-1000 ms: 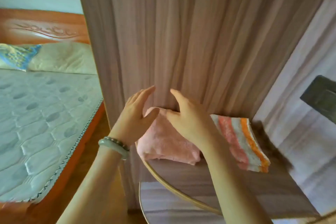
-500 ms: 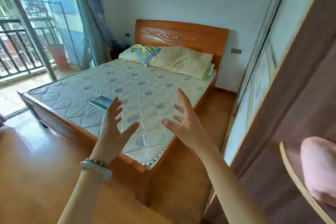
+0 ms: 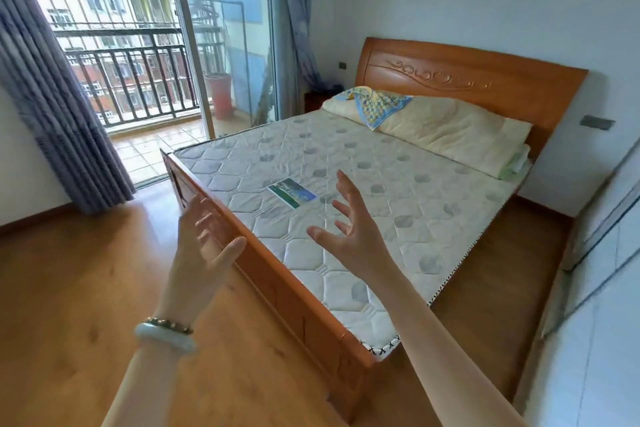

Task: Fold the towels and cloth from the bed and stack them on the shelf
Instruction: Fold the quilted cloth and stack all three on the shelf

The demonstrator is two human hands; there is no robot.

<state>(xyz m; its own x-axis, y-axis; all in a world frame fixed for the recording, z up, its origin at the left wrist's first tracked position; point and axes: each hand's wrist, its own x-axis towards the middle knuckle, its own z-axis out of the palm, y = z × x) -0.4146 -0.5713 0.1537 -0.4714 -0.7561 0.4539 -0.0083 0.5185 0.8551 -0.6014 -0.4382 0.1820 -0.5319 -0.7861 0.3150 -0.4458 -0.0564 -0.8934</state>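
Observation:
I face the wooden bed (image 3: 277, 282) with its bare quilted mattress (image 3: 381, 184). A blue and yellow patterned cloth (image 3: 377, 104) lies spread over the pale yellow pillow (image 3: 450, 130) near the headboard. My left hand (image 3: 204, 246) is raised in front of the footboard, fingers spread and empty, a pale bangle on its wrist. My right hand (image 3: 353, 229) is held up over the mattress, fingers apart, holding nothing. Both hands are far from the cloth. The shelf and the folded towels are out of view.
A green and blue card (image 3: 292, 192) lies on the mattress near my right hand. Wooden floor (image 3: 86, 288) spreads to the left. An open glass door (image 3: 194, 45) leads to a railed balcony, with grey curtains (image 3: 45, 80) beside it. A white wall (image 3: 588, 340) runs along the right.
My view has swung left from the shelf with the pink and striped towels to the bed. Both hands left the pink towel and now hang open in the air.

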